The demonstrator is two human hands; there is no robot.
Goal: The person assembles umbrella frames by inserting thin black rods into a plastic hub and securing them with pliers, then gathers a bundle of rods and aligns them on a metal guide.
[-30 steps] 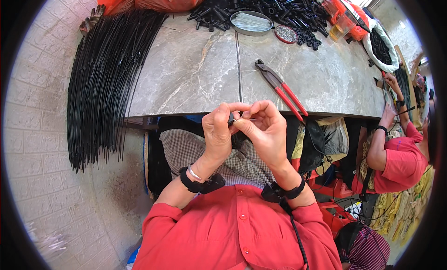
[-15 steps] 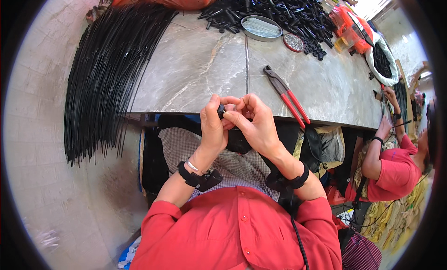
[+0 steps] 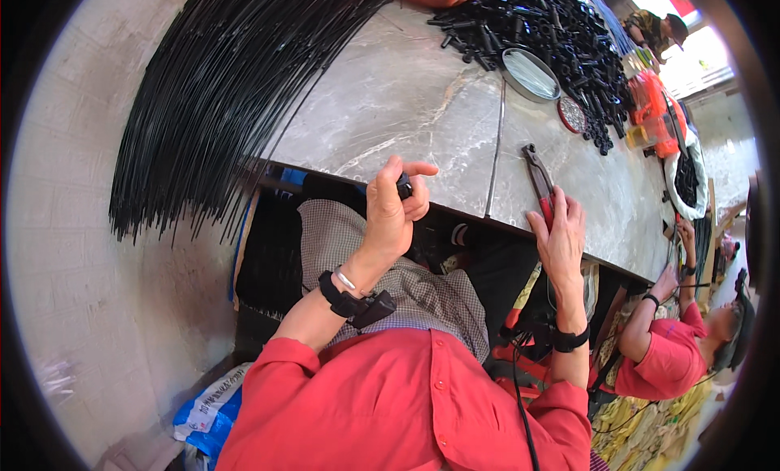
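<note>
My left hand [image 3: 394, 211] is raised just off the table's front edge. Its thumb and curled fingers hold a small black plastic part [image 3: 404, 186], while the index finger points out to the right. At the table edge, my right hand [image 3: 562, 242] closes over the red handles of a pair of pincers [image 3: 536, 175]. Their dark metal jaws lie on the grey table, pointing away from me. The hand covers the rear of the handles.
Long thin black rods [image 3: 219, 97] overhang the grey table [image 3: 398, 105] at left. At the back are a heap of black tubes [image 3: 561, 32], an oval tin [image 3: 530, 74] of pale sticks and a round red-rimmed dish [image 3: 571, 114]. A co-worker [image 3: 666, 349] sits at right.
My right hand has left the left hand and moved right onto the pincers' handles. The left hand keeps the black part. The view has turned toward the right.
</note>
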